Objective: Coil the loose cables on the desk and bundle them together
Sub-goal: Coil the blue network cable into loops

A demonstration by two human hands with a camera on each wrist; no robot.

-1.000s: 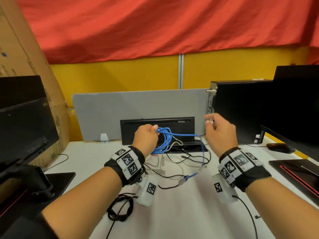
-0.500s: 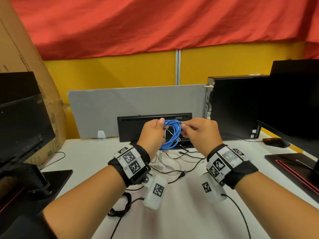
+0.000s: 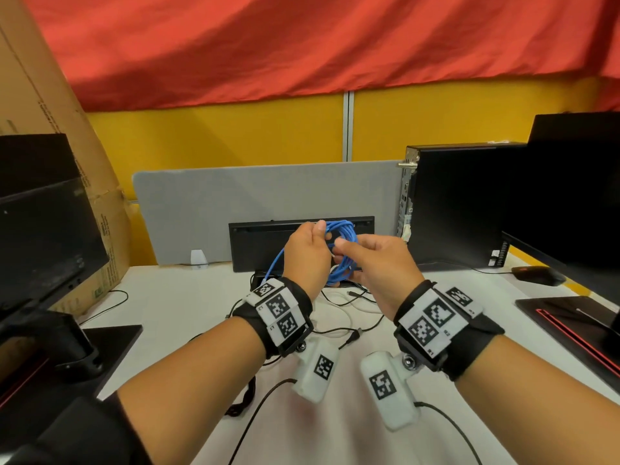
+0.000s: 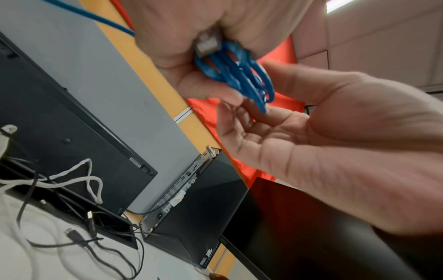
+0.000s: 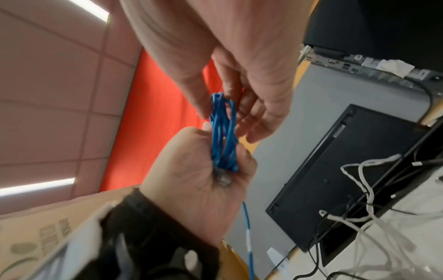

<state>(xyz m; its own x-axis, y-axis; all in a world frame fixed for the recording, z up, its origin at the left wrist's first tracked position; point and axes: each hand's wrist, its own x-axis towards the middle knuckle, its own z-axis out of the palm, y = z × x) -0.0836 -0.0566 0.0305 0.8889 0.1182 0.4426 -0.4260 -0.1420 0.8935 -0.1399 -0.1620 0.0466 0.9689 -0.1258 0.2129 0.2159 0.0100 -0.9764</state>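
A blue network cable [image 3: 345, 229] is wound into a small coil held above the white desk [image 3: 188, 297]. My left hand [image 3: 312, 250] grips one side of the coil [image 4: 239, 75], with the clear plug [image 4: 207, 44] tucked in its palm. My right hand [image 3: 372, 260] pinches the other side of the coil [image 5: 223, 136] between thumb and fingers. A loose blue tail [image 3: 273, 266] runs down behind the left wrist. Below the hands, a white cable [image 3: 349, 308] and thin black cables [image 3: 355, 333] lie tangled on the desk.
A black keyboard [image 3: 258, 243] leans upright against the grey divider [image 3: 235, 203]. A black PC tower [image 3: 463, 203], a monitor and a mouse [image 3: 536, 275] stand at the right; another monitor [image 3: 47, 229] and a cardboard box at the left. A coiled black cable [image 3: 241, 401] lies under my left forearm.
My right hand came in from the right, bringing the blue strand to the coil. Both hands now hold the coil together, and the loose blue length has shortened to a tail on the left.
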